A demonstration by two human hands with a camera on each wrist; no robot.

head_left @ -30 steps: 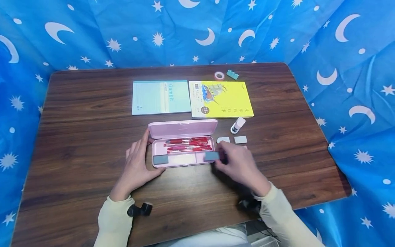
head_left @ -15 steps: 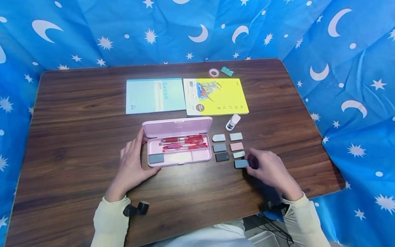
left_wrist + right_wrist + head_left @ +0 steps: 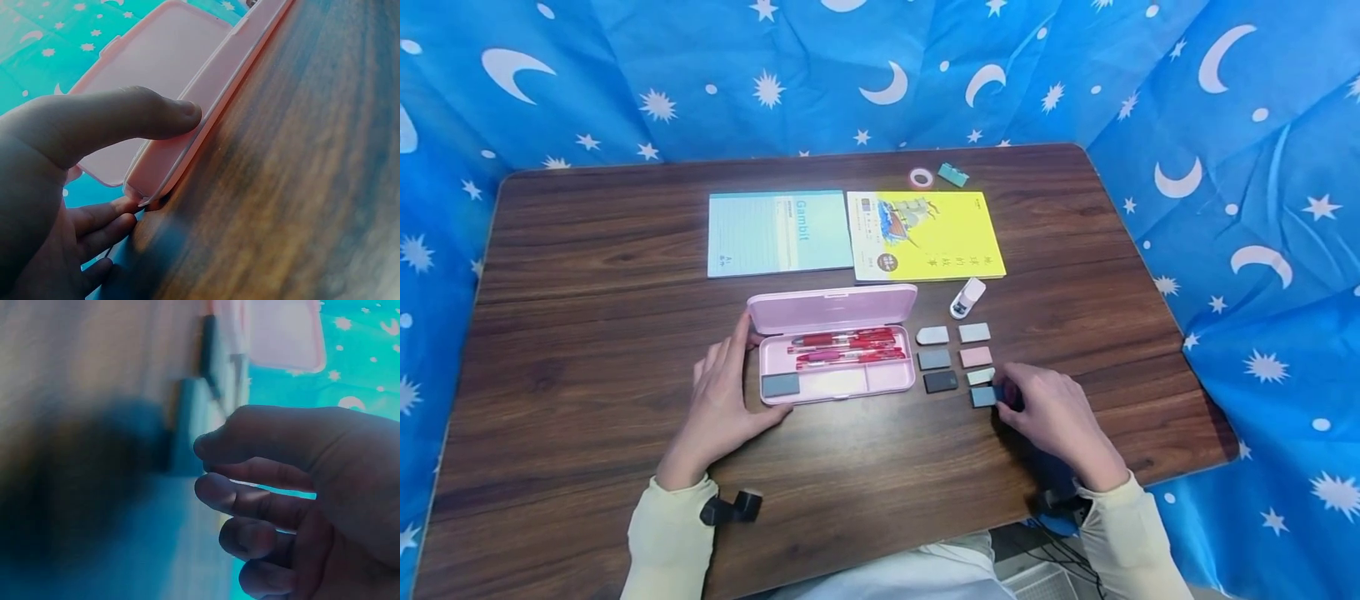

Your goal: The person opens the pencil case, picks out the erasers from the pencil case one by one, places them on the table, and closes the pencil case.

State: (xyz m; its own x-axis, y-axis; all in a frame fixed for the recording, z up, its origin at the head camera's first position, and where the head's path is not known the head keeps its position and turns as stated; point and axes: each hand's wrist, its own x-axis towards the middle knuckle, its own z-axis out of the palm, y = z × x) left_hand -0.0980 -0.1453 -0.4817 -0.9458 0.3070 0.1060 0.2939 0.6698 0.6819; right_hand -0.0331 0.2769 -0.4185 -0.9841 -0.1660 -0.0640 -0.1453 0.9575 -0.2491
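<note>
An open pink pencil case (image 3: 887, 379) lies on the table, with several red pens (image 3: 850, 337) in its long compartment and a dark grey eraser (image 3: 780, 384) at its front left. My left hand (image 3: 722, 408) holds the case's left end: the thumb lies on the front rim in the left wrist view, the fingers at the end and back corner. To the right of the case, my right hand (image 3: 1048, 408) pinches the right end of a blue-grey eraser (image 3: 982, 397) on the table. Its fingertips partly cover that eraser in the right wrist view.
Several erasers, including a black one (image 3: 940, 382) and a pink one (image 3: 976, 357), stand in two columns right of the case. A white correction tape (image 3: 967, 298) lies behind them. Farther back are a light blue notebook (image 3: 778, 233), a yellow book (image 3: 955, 237), a tape roll (image 3: 921, 178) and a teal clip-like object (image 3: 953, 174).
My right hand has carried the blue-grey eraser from the case's right front to the table, below the right column of erasers, then shifted it slightly left. The left hand stays at the case.
</note>
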